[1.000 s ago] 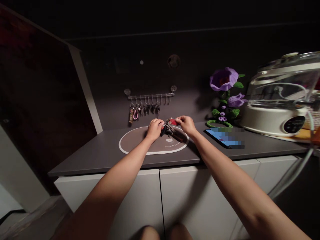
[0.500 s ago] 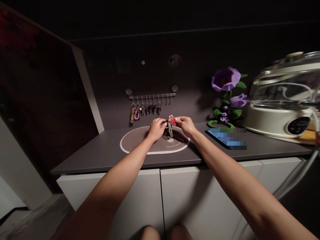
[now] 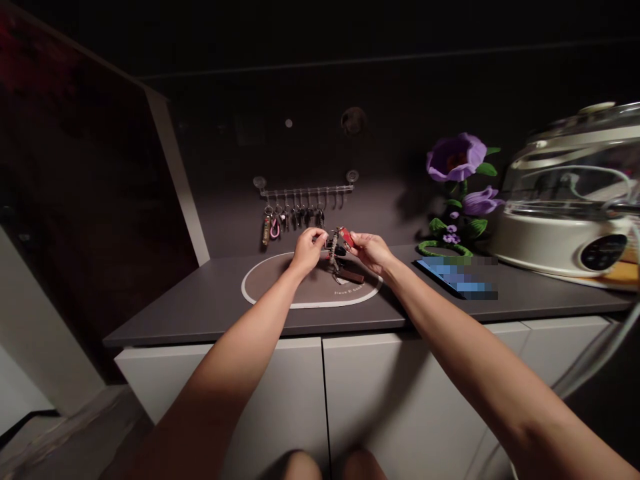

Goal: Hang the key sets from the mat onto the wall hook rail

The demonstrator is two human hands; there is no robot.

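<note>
- Key bunch point(image 3: 335, 252), caught between two hands over the right half of the oval mat point(image 3: 270, 283); its brown piece point(image 3: 351, 275) sits lowest, and I can't tell whether that touches the mat.
- Right hand point(image 3: 373, 252), over the mat's right end, has thumb and fingers pinched on the bunch's red tag point(image 3: 346, 237).
- Left hand point(image 3: 307, 250), over the middle of the mat, has its fingertips curled in beside the bunch; whether they grip its ring, I can't make out.
- Clear hook rail point(image 3: 307, 191), on the wall behind and above the mat, with small keys hanging from it; a pink clip point(image 3: 275, 229) and a brown tag point(image 3: 265, 230) are at its left end.
- Flat device point(image 3: 440, 275) with a bluish screen, partly blurred, lying to the right of the mat.
- Purple flowers point(image 3: 456, 160) with green leaves, standing right of the mat and farther back.
- Pale appliance point(image 3: 543, 241) with a see-through upper part, well off to the mat's right.
- Grey counter point(image 3: 175, 303) under the mat, white cabinet doors point(image 3: 380, 390) below.
</note>
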